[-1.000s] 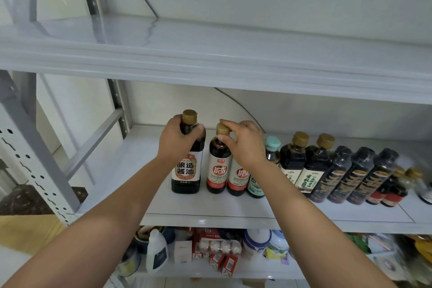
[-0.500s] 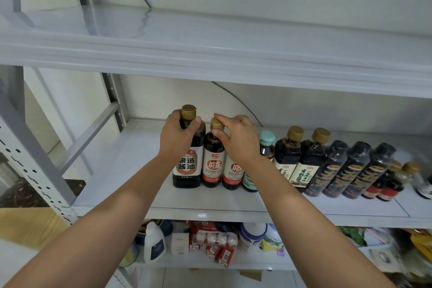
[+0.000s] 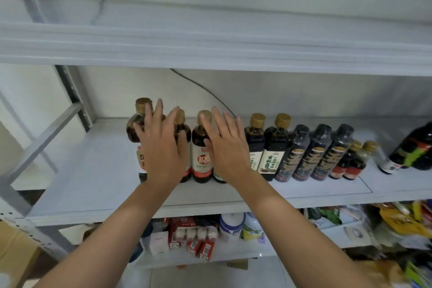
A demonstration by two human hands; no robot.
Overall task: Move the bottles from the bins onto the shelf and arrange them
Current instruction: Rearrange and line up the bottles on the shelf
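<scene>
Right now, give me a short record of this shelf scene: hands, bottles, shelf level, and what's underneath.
left hand: open, fingers straight, in front of the tall gold-capped bottle at the row's left end
right hand: open, fingers straight, beside the red-label bottle, on its right
contact: cannot tell whether either hand touches a bottle
bottles: standing side by side along the middle shelf
below: lower shelf holds red cartons and a white tub

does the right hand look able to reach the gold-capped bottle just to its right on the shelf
Probably yes. The right hand is open and holds nothing, right beside that gold-capped bottle, and nothing stands in front of it on the shelf.
</scene>
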